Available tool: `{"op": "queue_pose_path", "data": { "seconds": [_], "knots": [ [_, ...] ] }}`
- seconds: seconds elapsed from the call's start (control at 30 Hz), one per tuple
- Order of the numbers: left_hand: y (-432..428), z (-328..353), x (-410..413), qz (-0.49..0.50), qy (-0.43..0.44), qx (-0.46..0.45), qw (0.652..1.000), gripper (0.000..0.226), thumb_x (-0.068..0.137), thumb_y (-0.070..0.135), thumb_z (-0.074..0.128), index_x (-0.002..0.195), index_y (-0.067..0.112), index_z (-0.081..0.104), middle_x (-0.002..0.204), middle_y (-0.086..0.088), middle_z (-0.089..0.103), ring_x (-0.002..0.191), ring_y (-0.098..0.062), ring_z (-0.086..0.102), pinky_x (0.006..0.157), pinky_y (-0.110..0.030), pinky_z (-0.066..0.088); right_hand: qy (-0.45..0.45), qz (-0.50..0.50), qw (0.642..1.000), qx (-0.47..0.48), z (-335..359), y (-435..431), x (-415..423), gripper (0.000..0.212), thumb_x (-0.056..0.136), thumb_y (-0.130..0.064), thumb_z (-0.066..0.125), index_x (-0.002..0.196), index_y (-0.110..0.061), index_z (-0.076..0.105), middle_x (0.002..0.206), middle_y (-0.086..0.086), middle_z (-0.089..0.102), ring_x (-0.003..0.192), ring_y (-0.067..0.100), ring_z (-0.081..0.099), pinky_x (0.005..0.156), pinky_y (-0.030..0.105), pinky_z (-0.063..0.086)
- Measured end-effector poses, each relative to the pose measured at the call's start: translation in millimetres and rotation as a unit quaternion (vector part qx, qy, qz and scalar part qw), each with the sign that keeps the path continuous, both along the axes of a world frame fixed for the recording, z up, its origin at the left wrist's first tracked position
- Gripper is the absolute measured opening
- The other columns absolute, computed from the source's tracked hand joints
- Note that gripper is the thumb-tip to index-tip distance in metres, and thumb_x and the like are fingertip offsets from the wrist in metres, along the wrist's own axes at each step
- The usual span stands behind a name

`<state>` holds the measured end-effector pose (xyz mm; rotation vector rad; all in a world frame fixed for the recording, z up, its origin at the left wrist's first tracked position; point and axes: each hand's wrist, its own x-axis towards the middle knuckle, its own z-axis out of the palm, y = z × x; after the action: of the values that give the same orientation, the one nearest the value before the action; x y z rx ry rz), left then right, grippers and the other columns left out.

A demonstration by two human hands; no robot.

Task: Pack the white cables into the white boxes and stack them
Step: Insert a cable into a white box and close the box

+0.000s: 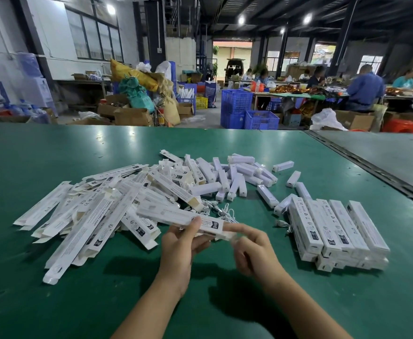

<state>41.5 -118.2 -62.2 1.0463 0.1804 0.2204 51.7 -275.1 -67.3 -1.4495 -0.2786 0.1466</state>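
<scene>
- Left hand pinches a long white box near its middle, thumb on top, fingers under.
- Right hand closes its fingertips on the box's right end, likely working the flap; blurred, so can't tell if a cable is inside.
- Box is held just above the green worktop, in front of the loose piles.
- Done: stack of packed boxes on the right, side by side in at least two layers.
- Left: big heap of flat empty boxes on the left, tangle of white cables just behind the hands, short white blocks scattered further back.
- Judgement: well under half packed, lots remaining.
</scene>
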Motion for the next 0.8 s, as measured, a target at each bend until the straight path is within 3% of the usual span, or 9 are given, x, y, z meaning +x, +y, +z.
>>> {"op": "queue_pose_path", "data": {
  "seconds": [0.07, 0.13, 0.2, 0.27, 0.37, 0.47, 0.57, 0.7, 0.8],
  "knots": [
    [3.5, -0.3, 1.2, 0.023, 0.002, -0.003, 1.000, 0.005, 0.094, 0.012, 0.063, 0.097, 0.009, 0.062, 0.086, -0.007, 0.077, 0.070, -0.023, 0.075, 0.059, -0.026, 0.058, -0.123, -0.129, 0.965, -0.193, -8.7, -6.3, 9.7, 0.024, 0.083, -0.006, 0.061, 0.086, -0.026, 0.075, 0.059, -0.007, 0.057, 0.052, 0.010, 0.051, 0.052, 0.018, 0.041],
    [6.3, -0.4, 1.5, 0.039, 0.009, -0.010, 0.999, 0.004, 0.094, 0.013, 0.064, 0.096, 0.011, 0.060, 0.079, -0.002, 0.076, 0.067, -0.019, 0.074, 0.057, -0.025, 0.058, -0.190, -0.154, 0.901, -0.357, -15.6, -13.2, 20.1, 0.020, 0.091, -0.019, 0.064, 0.107, -0.029, 0.071, 0.103, -0.012, 0.063, 0.097, 0.008, 0.058, 0.083, 0.018, 0.045],
    [7.4, 0.4, 1.9, 0.051, 0.015, -0.020, 0.998, 0.005, 0.094, 0.014, 0.065, 0.096, 0.012, 0.060, 0.076, 0.002, 0.075, 0.065, -0.018, 0.073, 0.057, -0.025, 0.057, -0.173, -0.113, 0.852, -0.482, -20.2, -16.8, 29.1, 0.041, 0.097, -0.041, 0.054, 0.137, -0.030, 0.052, 0.142, -0.005, 0.044, 0.134, 0.015, 0.035, 0.107, 0.027, 0.032],
    [8.1, 1.1, 2.2, 0.061, 0.017, -0.024, 0.998, 0.005, 0.094, 0.014, 0.065, 0.097, 0.014, 0.061, 0.078, 0.002, 0.076, 0.065, -0.018, 0.073, 0.057, -0.025, 0.058, -0.172, -0.072, 0.803, -0.566, -23.2, -13.5, 33.0, 0.055, 0.098, -0.054, 0.043, 0.149, -0.035, 0.035, 0.157, -0.006, 0.027, 0.144, 0.016, 0.017, 0.115, 0.036, 0.024],
    [10.1, 1.4, 3.3, 0.075, 0.017, -0.025, 0.997, 0.005, 0.095, 0.015, 0.064, 0.099, 0.016, 0.061, 0.077, 0.003, 0.077, 0.065, -0.018, 0.073, 0.056, -0.025, 0.058, -0.201, -0.061, 0.788, -0.578, -26.0, -9.4, 31.8, 0.053, 0.097, -0.051, 0.047, 0.147, -0.035, 0.037, 0.151, -0.010, 0.037, 0.141, 0.015, 0.025, 0.112, 0.035, 0.028],
    [13.6, 0.3, 4.5, 0.092, 0.023, -0.028, 0.995, 0.005, 0.095, 0.017, 0.064, 0.099, 0.017, 0.061, 0.080, 0.002, 0.077, 0.066, -0.018, 0.074, 0.054, -0.023, 0.056, -0.196, -0.108, 0.825, -0.519, -23.6, -11.9, 33.3, 0.037, 0.096, -0.034, 0.058, 0.132, -0.029, 0.056, 0.127, -0.008, 0.056, 0.124, 0.015, 0.044, 0.101, 0.029, 0.038],
    [16.0, -0.9, 5.3, 0.100, 0.027, -0.030, 0.994, 0.004, 0.096, 0.018, 0.065, 0.098, 0.017, 0.062, 0.080, 0.001, 0.077, 0.065, -0.018, 0.074, 0.053, -0.023, 0.055, -0.185, -0.132, 0.837, -0.498, -19.0, -11.8, 31.8, 0.023, 0.093, -0.027, 0.065, 0.115, -0.024, 0.066, 0.109, -0.007, 0.065, 0.106, 0.014, 0.054, 0.090, 0.025, 0.042],
    [15.5, -1.3, 5.8, 0.094, 0.031, -0.032, 0.995, 0.005, 0.095, 0.018, 0.065, 0.095, 0.016, 0.060, 0.077, 0.001, 0.077, 0.063, -0.017, 0.073, 0.052, -0.023, 0.055, -0.150, -0.169, 0.876, -0.426, -16.5, -14.6, 30.7, 0.007, 0.085, -0.021, 0.075, 0.092, -0.021, 0.074, 0.082, -0.013, 0.068, 0.081, 0.006, 0.062, 0.076, 0.011, 0.045],
    [14.9, -1.4, 5.7, 0.090, 0.029, -0.028, 0.995, 0.003, 0.096, 0.018, 0.064, 0.096, 0.018, 0.061, 0.078, 0.002, 0.077, 0.063, -0.017, 0.073, 0.054, -0.023, 0.055, -0.104, -0.196, 0.913, -0.342, -17.4, -17.6, 30.2, 0.009, 0.078, -0.019, 0.081, 0.078, -0.023, 0.074, 0.070, -0.014, 0.070, 0.066, -0.005, 0.061, 0.065, 0.002, 0.041]
  ]
}}
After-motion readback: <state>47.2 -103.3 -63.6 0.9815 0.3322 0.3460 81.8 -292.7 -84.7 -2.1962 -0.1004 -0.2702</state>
